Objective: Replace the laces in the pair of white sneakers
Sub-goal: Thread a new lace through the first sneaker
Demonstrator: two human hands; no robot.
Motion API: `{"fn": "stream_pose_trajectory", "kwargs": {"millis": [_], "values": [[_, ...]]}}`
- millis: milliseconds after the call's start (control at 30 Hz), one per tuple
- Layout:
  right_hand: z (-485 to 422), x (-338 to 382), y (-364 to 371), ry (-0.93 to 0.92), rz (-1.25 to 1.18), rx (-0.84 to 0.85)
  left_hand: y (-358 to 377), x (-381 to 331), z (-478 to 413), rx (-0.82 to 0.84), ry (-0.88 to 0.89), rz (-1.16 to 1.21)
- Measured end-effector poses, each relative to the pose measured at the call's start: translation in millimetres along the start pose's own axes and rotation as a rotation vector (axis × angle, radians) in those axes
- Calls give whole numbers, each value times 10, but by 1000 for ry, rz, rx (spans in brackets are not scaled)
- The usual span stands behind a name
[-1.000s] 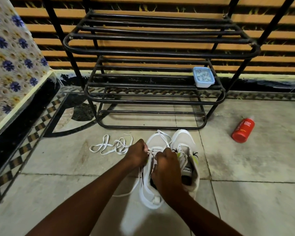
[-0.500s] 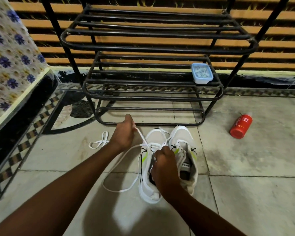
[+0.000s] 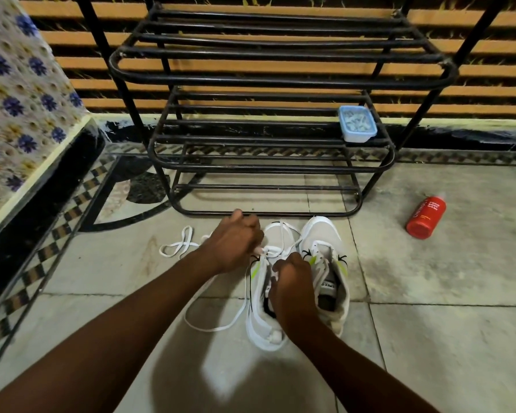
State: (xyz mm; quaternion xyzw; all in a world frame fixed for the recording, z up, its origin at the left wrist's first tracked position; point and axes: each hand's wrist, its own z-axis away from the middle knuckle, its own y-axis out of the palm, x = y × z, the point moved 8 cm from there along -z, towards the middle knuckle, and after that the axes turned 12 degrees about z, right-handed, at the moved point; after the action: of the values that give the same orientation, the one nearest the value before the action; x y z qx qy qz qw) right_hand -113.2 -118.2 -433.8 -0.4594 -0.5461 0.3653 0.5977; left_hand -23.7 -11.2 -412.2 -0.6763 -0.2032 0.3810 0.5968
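Note:
Two white sneakers stand side by side on the tiled floor, toes toward the rack. On the left sneaker (image 3: pixel 261 317) my left hand (image 3: pixel 236 242) pinches a white lace (image 3: pixel 215 326) near the eyelets; the lace loops down onto the floor at the shoe's left. My right hand (image 3: pixel 292 281) grips the tongue area of that same shoe and hides its opening. The right sneaker (image 3: pixel 329 263) stands untouched, with lime accents and a loose lace over its toe. A second white lace (image 3: pixel 179 244) lies coiled on the floor to the left.
A black metal shoe rack (image 3: pixel 268 171) stands just beyond the shoes, with a small blue lidded box (image 3: pixel 357 123) on its middle shelf. A red bottle (image 3: pixel 426 217) lies on the floor at the right. A floral cloth (image 3: pixel 18 93) covers a raised ledge at left.
My left hand, which had pulled the lace up and out to the left, has come back down to the left sneaker's eyelets. My right hand has stayed on the shoe.

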Motion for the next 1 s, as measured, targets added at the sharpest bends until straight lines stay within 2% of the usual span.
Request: {"fn": "stream_pose_trajectory", "kwargs": {"millis": [33, 67, 167, 200, 233, 267, 300, 333, 367, 433, 500, 533, 600, 633, 700, 733, 767, 800, 833, 867, 900, 967, 1000], "values": [[-6, 1, 11, -8, 30, 13, -80, 50, 28, -111, -87, 150], [-6, 0, 24, -15, 53, 20, -106, 141, 74, -208, -207, 408], [-4, -14, 40, -7, 59, 28, 114, 258, 185, -473, -592, 1649], [0, -15, 40, -6, 60, 20, 180, 259, 213, -547, -666, 1855], [-2, -12, 39, -6, 64, 13, 158, 279, 251, -590, -678, 1846], [0, -14, 38, -5, 56, 3, 46, 328, 265, -595, -597, 1634], [2, -15, 36, -3, 46, -6, -134, 335, 251, -554, -416, 1250], [-3, -19, 35, -3, 44, -10, -224, 227, 205, -421, -218, 830], [-5, -16, 42, -2, 48, -6, -164, 125, 164, -243, -81, 516], [-10, -1, 52, -11, 64, 2, 51, 63, 160, 71, -47, 164], [-9, 0, 72, -15, 89, 22, 64, 47, 125, 56, -63, 97], [-9, -1, 79, -16, 100, 30, -33, 44, 114, -42, -81, 140], [-7, -1, 67, -6, 82, 17, -258, 133, 156, -325, -220, 410], [-19, -2, 82, -13, 78, 15, -297, 267, 194, -443, -343, 700], [-23, 21, 133, -41, 137, 55, -219, 406, 251, -674, -547, 1532], [-16, 23, 149, -45, 135, 62, -167, 410, 287, -730, -602, 1738], [-26, 25, 141, -47, 102, 53, -201, 410, 321, -747, -574, 1732], [-34, 14, 153, -47, 87, 52, -328, 417, 352, -729, -475, 1475], [-44, 16, 165, -61, 121, 56, -438, 357, 344, -635, -313, 1116], [-46, 19, 182, -71, 161, 76, -439, 245, 317, -487, -163, 758], [-50, 18, 209, -88, 183, 91, -345, 160, 277, -311, -79, 507], [-53, 22, 240, -87, 174, 129, -107, 133, 236, -15, -91, 223], [-50, 20, 228, -84, 167, 127, -49, 121, 211, 29, -106, 119]]}}
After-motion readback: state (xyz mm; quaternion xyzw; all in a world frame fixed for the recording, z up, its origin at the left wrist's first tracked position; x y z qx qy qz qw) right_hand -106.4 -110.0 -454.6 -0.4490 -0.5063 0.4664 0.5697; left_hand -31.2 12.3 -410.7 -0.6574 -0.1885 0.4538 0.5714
